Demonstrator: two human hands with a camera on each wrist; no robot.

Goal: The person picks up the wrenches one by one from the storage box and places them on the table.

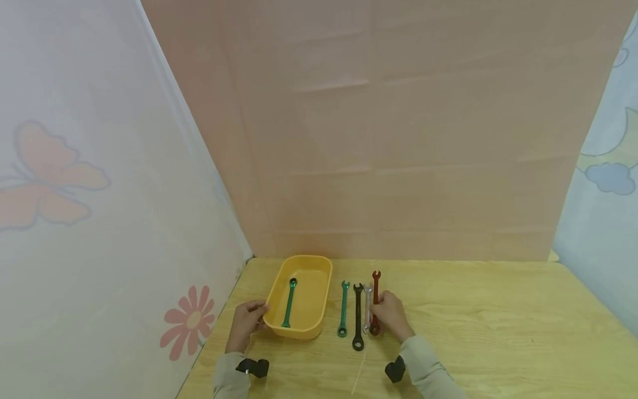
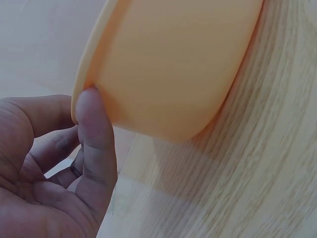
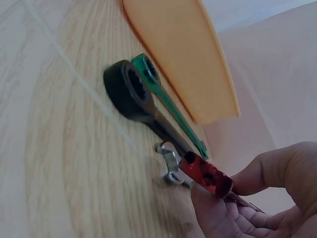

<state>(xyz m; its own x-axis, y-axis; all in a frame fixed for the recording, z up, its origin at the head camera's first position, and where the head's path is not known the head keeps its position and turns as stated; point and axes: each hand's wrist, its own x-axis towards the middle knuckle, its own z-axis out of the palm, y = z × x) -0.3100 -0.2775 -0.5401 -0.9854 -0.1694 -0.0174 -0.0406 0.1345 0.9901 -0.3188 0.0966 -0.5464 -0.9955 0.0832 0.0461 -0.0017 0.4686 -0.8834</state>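
Note:
My left hand (image 1: pixel 246 321) pinches the rim of a yellow plastic basin (image 1: pixel 299 334) at its near left corner, thumb and fingers on either side of the lip in the left wrist view. Inside the basin lies a green wrench (image 1: pixel 289 303). With thumb and fingers my right hand (image 1: pixel 391 315) grips a red wrench (image 1: pixel 376 285), its ring end toward me. Close beside the red wrench is a silver wrench (image 1: pixel 368 305). Left of that lie a black wrench (image 1: pixel 358 316) and a second green wrench (image 1: pixel 344 307), both ring end nearest me.
All of this is on a light wooden table (image 1: pixel 488 327). A brownish sheet (image 1: pixel 399 138) hangs behind the table's far edge. Pale walls with a butterfly and flower pattern (image 1: pixel 99 166) flank the left side, and another patterned wall (image 1: pixel 603 221) the right.

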